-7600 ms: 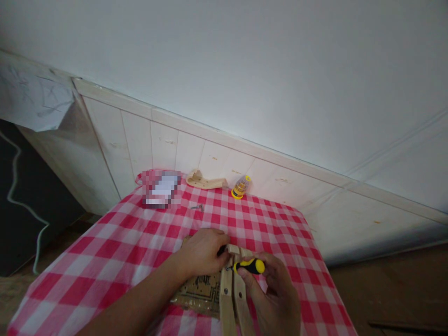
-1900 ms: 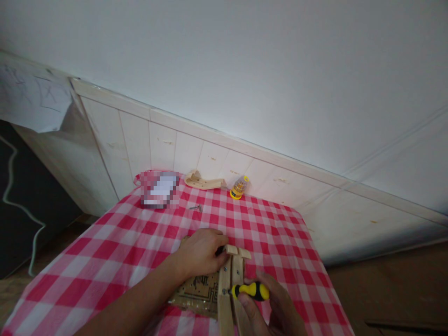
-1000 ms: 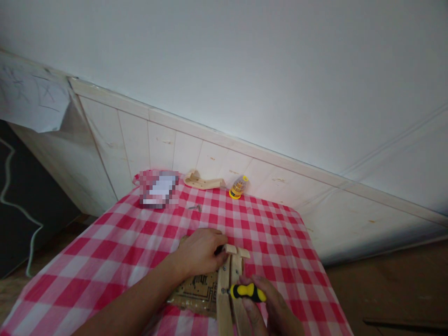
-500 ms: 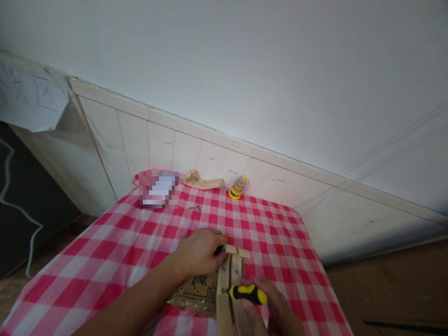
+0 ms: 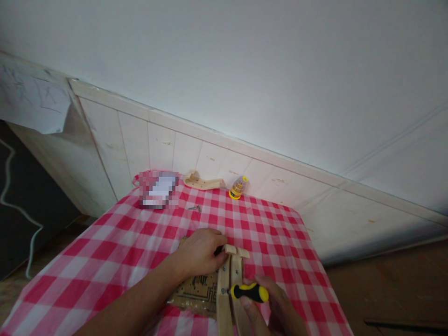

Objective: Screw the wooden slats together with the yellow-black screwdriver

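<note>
My left hand (image 5: 198, 254) is closed over the top of a wooden frame (image 5: 228, 289) made of pale slats, pressing it onto the red-and-white checked tablecloth (image 5: 115, 252). My right hand (image 5: 271, 310) grips a short screwdriver with a yellow and black handle (image 5: 249, 292). Its tip meets a screw on the side of the right slat. Under the slats lies a flat wooden board with an engraved pattern (image 5: 198, 291).
At the table's far edge lie a curved wooden part (image 5: 203, 181), a yellow-capped clear case of bits (image 5: 238, 187), a blurred packet (image 5: 157, 188) and loose screws (image 5: 195, 207). White wood panelling runs behind the table; bare floor lies to the right.
Over the earlier frames my right hand moved the screwdriver from a screw near the slats' top down to a lower one. In the last second it only shifted slightly; my left hand stayed put.
</note>
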`<action>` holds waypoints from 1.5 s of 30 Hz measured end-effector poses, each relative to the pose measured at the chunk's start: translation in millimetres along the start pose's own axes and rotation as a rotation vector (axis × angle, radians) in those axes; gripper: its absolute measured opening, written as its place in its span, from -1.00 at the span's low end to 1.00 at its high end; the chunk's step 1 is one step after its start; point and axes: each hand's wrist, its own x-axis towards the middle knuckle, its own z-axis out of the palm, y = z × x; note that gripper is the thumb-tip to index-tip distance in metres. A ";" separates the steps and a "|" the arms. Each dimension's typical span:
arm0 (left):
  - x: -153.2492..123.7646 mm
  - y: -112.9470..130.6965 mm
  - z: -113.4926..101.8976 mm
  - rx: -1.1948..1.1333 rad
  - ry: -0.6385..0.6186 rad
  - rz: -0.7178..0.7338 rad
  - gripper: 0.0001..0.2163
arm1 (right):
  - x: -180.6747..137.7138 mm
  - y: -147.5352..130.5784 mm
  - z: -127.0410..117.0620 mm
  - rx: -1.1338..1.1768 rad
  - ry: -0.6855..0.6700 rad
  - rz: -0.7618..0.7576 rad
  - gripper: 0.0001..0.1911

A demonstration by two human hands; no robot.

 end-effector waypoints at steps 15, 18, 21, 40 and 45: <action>1.2 -1.2 1.0 0.009 -0.023 -0.018 -0.86 | 26.3 1.6 0.2 0.028 -0.059 0.215 -0.68; 0.6 -1.0 0.9 0.020 -0.017 -0.019 -0.87 | 26.7 5.2 1.9 0.007 -0.072 0.200 -0.68; 0.5 -1.1 1.2 0.022 -0.009 -0.015 -0.87 | 27.2 8.1 2.3 -0.019 -0.091 0.195 -0.67; 1.5 -1.8 3.5 0.019 0.010 -0.002 -0.84 | 49.4 -8.5 12.4 -0.108 -0.226 -0.090 -0.69; 0.4 -2.2 3.0 0.029 0.006 -0.012 -0.84 | 48.9 -6.4 14.1 -0.162 -0.212 -0.074 -0.77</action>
